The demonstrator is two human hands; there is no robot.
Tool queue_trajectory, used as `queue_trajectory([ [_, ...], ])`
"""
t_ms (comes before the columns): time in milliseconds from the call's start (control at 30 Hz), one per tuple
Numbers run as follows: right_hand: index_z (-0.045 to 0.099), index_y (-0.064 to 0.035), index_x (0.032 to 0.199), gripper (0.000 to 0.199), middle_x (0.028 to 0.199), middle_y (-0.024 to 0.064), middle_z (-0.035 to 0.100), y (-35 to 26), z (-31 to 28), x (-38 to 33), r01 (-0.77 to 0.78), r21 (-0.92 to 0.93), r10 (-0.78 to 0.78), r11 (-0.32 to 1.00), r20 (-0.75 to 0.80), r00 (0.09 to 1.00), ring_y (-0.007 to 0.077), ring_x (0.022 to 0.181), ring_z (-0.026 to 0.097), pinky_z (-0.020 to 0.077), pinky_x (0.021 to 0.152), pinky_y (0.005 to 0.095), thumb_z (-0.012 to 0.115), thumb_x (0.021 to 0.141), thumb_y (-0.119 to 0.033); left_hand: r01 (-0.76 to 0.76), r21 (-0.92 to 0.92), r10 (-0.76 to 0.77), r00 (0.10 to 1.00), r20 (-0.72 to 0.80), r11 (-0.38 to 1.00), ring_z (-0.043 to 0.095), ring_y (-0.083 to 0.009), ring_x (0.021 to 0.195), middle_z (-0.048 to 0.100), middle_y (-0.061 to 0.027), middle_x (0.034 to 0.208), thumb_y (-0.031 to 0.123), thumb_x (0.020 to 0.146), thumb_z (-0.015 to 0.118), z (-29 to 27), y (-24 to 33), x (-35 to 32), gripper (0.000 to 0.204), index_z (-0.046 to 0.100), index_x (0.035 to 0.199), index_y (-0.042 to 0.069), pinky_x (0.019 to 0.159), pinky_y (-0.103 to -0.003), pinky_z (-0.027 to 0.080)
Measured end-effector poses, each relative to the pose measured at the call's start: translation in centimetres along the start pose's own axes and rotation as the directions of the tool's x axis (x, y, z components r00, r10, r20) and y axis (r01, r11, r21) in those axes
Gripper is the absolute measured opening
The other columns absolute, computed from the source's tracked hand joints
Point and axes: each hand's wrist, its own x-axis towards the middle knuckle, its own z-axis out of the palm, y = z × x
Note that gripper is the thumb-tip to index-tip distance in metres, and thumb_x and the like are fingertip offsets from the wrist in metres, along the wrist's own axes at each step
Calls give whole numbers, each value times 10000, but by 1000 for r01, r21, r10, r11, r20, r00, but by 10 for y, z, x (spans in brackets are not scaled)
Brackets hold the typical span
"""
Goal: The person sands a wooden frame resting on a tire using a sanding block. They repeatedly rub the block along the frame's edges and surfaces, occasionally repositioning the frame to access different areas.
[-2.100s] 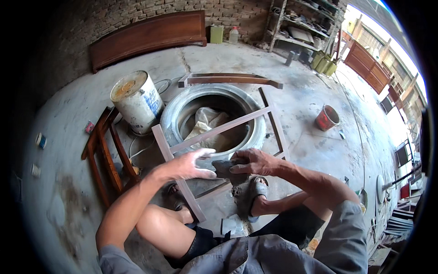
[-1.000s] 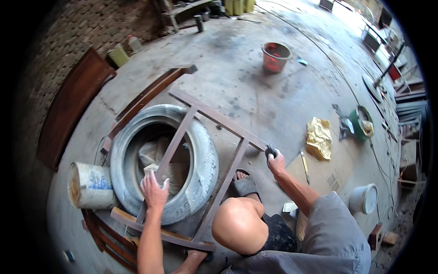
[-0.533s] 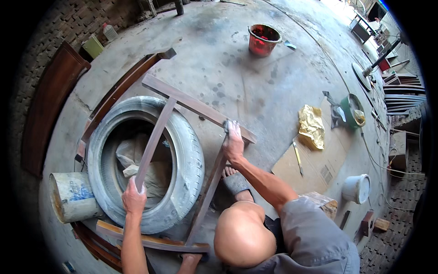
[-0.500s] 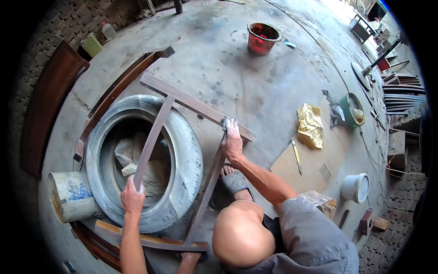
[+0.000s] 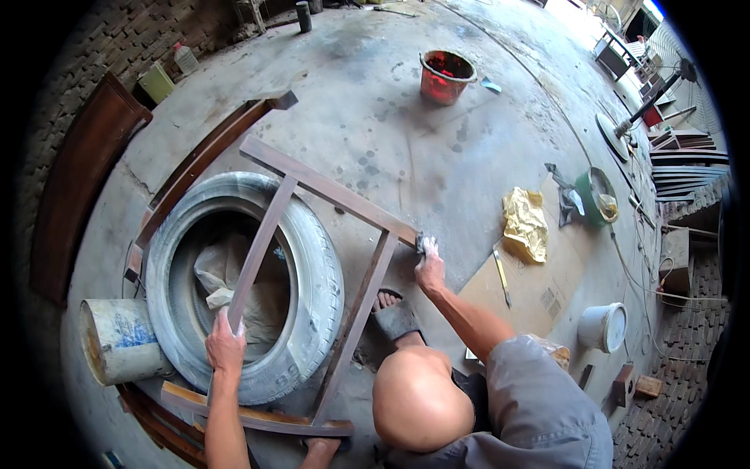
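Note:
A brown wooden frame (image 5: 328, 189) with a long top rail, two crossbars and a curved lower rail lies slanted over a dusty tyre (image 5: 324, 293). My left hand (image 5: 226, 344) is closed around the lower part of its left crossbar. At the right end of the top rail, my right hand (image 5: 430, 268) presses a small dark grey sanding pad (image 5: 420, 243) against the wood. Pale dust coats the fingers of both hands. Crumpled plastic or paper (image 5: 223, 270) lies inside the tyre.
Curved wooden pieces (image 5: 211, 172) lie left of the tyre, beside a stained bucket (image 5: 121, 340). A red-stained bucket (image 5: 447, 76) stands ahead. To the right, cardboard (image 5: 500, 301) holds yellow paper (image 5: 525, 225) and a yellow utility knife (image 5: 501, 275), near a green basin (image 5: 597, 195) and white tub (image 5: 603, 327).
My right hand has slid the sanding pad right along the top rail, from the right crossbar's joint to the rail's end. My left hand keeps its hold.

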Motion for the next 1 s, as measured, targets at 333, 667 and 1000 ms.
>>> queue_trajectory([
  [333, 565, -10, 1388, 530, 1387, 285, 578, -46, 5, 3, 17, 148, -23, 989, 37, 999, 421, 1338, 529, 420, 1150, 434, 432, 875, 25, 13, 2, -13, 999, -29, 1000, 680, -456, 882, 702, -228, 1021, 192, 873, 739, 0, -7, -3, 449, 579, 1270, 58, 755, -542, 541],
  [667, 600, -54, 1346, 505, 1387, 236, 594, -9, -2, -4, 50, 162, -60, 986, 57, 997, 426, 1295, 561, 451, 1116, 451, 436, 877, 37, 17, -25, -18, 999, -32, 1000, 684, -452, 865, 704, -225, 1005, 185, 840, 771, 1, -1, 1, 479, 585, 1262, 54, 744, -536, 543],
  [1000, 483, -28, 1480, 624, 1535, 262, 444, -94, -5, 34, 572, 121, -585, 811, 173, 793, 425, 1485, 337, 330, 1214, 461, 492, 860, 40, 30, -45, -31, 999, -35, 999, 690, -429, 870, 702, -214, 991, 189, 817, 787, -1, -12, -3, 503, 588, 1259, 56, 746, -532, 549],
])
